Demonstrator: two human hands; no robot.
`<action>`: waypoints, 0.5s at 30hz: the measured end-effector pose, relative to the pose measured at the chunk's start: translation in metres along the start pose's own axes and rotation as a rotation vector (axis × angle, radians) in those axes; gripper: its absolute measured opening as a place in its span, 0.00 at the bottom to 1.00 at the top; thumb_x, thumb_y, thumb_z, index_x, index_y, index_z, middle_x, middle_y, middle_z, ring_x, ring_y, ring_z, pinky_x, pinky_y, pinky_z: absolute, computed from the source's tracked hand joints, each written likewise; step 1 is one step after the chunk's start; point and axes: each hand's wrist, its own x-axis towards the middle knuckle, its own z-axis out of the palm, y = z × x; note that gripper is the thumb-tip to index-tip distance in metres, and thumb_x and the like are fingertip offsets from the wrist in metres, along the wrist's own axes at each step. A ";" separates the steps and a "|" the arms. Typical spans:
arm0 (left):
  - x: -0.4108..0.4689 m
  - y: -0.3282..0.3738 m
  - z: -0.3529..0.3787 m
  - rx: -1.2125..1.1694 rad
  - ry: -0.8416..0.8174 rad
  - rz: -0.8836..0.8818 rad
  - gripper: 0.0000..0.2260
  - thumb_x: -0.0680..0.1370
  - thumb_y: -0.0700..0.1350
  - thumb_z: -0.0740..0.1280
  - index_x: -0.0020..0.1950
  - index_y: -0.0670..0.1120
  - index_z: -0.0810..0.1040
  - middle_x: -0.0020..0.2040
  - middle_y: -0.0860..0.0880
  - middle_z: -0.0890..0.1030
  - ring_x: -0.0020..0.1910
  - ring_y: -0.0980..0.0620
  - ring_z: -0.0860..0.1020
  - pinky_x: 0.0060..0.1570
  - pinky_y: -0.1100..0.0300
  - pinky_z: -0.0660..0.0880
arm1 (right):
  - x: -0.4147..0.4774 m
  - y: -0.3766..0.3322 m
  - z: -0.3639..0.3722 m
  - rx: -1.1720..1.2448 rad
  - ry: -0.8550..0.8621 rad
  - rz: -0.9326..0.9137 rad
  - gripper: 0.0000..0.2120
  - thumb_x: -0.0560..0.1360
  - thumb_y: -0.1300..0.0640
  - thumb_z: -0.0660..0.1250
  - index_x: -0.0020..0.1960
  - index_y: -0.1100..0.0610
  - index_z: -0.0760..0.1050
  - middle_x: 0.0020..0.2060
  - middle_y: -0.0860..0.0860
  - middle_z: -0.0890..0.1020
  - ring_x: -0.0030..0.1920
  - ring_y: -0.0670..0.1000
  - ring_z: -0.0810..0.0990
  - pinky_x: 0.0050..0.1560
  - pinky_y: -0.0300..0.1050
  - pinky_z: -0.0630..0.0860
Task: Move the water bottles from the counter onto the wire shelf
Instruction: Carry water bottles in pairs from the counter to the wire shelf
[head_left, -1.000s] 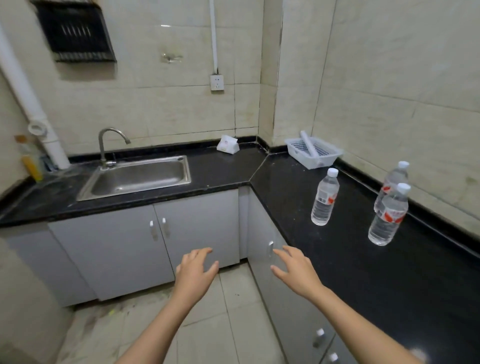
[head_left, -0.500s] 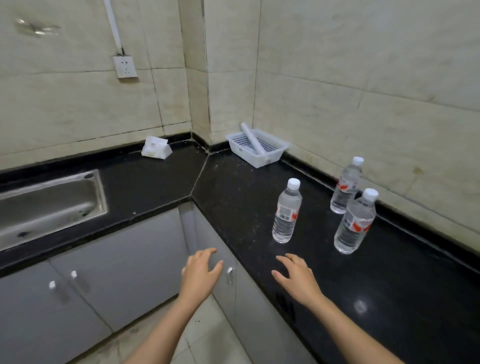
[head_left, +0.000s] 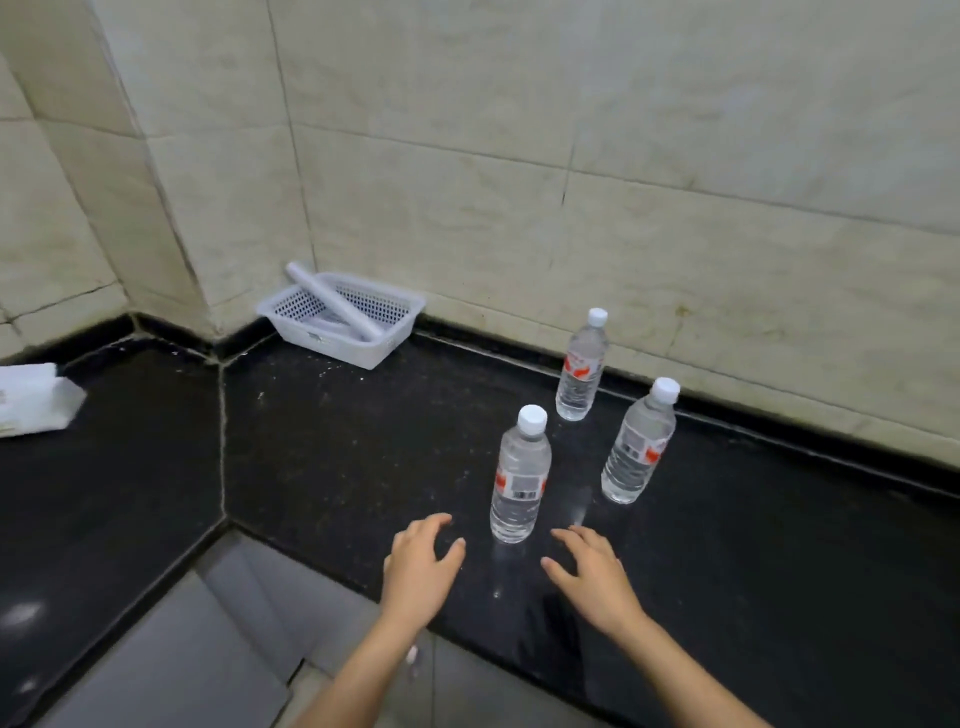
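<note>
Black counter (head_left: 337, 467) closer than a second ago; both hands, left (head_left: 422, 566) and right (head_left: 597, 574), spread empty, flanking nearest bottle (head_left: 518, 475); grasp imminent.

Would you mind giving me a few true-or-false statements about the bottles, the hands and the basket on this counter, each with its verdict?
1. Three water bottles stand upright on the black counter: nearest bottle, right bottle, far bottle. True.
2. The left hand grips the nearest bottle. False: it is open and apart from it.
3. The right hand is open and holds nothing. True.
4. The white basket is empty. False: a white tube lies in it.
5. One bottle has no cap. False: all three have white caps.
</note>
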 end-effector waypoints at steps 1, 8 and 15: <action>0.006 -0.002 0.000 -0.013 -0.027 0.015 0.18 0.77 0.48 0.62 0.66 0.48 0.70 0.64 0.49 0.73 0.65 0.49 0.68 0.64 0.53 0.66 | -0.002 -0.003 0.005 0.010 0.003 0.026 0.24 0.77 0.47 0.59 0.71 0.51 0.62 0.72 0.51 0.63 0.73 0.50 0.57 0.70 0.45 0.58; 0.026 0.004 0.030 -0.124 -0.206 0.049 0.19 0.75 0.46 0.64 0.66 0.46 0.70 0.63 0.45 0.74 0.64 0.47 0.69 0.65 0.51 0.66 | -0.015 0.011 0.017 0.023 0.020 0.227 0.24 0.77 0.47 0.59 0.71 0.50 0.62 0.71 0.50 0.63 0.73 0.49 0.57 0.70 0.44 0.58; 0.037 0.034 0.051 -0.233 -0.120 0.040 0.36 0.71 0.46 0.71 0.73 0.44 0.56 0.69 0.41 0.66 0.69 0.44 0.66 0.67 0.49 0.65 | 0.000 0.041 -0.005 0.093 0.144 0.331 0.22 0.76 0.50 0.63 0.68 0.54 0.67 0.67 0.52 0.69 0.69 0.53 0.64 0.68 0.46 0.61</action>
